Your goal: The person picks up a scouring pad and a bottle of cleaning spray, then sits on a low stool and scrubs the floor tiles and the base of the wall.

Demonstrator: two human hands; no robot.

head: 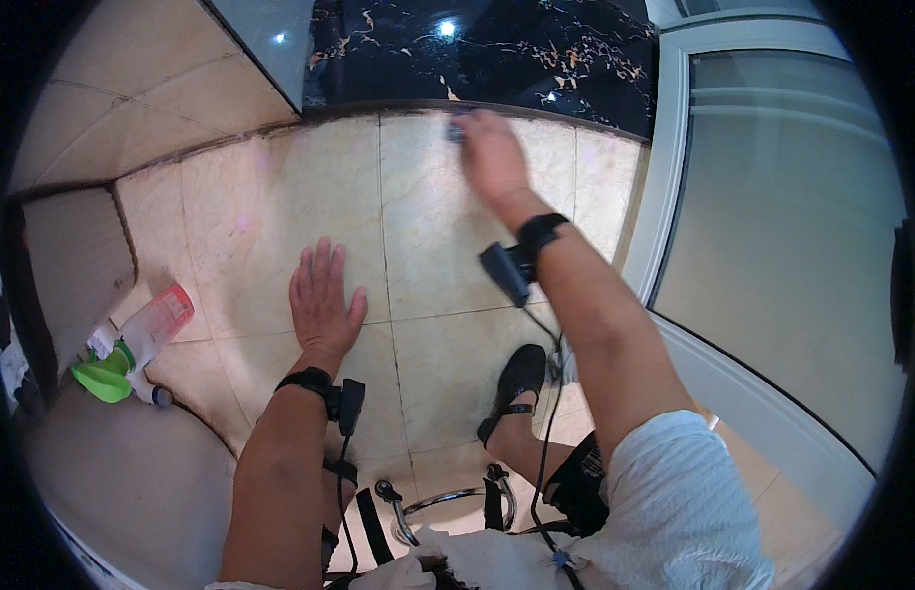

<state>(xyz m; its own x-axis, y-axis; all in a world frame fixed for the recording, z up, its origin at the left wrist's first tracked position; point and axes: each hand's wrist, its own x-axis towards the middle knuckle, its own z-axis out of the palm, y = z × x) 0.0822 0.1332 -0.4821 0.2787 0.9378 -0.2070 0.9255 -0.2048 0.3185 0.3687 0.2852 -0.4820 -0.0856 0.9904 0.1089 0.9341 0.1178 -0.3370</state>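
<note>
My right hand [494, 155] is closed around a small dark object [456, 131], blurred and partly hidden by the fingers, perhaps a scrubber. It meets the tiled floor close to the edge of the black marble threshold [479, 59]. My left hand [325, 302] rests palm down on the beige floor tiles [443, 243], fingers spread and holding nothing. Dark grime lines the joint between the tiles and the marble. A strap with a small black device and a cable is on each wrist. To the left of my left hand, a clear spray bottle [155, 321] with a green head leans at a tilt.
A white-framed door with a frosted glass panel [782, 243] stands at the right. Tiled wall [155, 81] rises at the upper left. Pale rounded surfaces [133, 479] border the lower left. Near me are a chrome-legged stool [443, 500] and my black shoe [522, 376].
</note>
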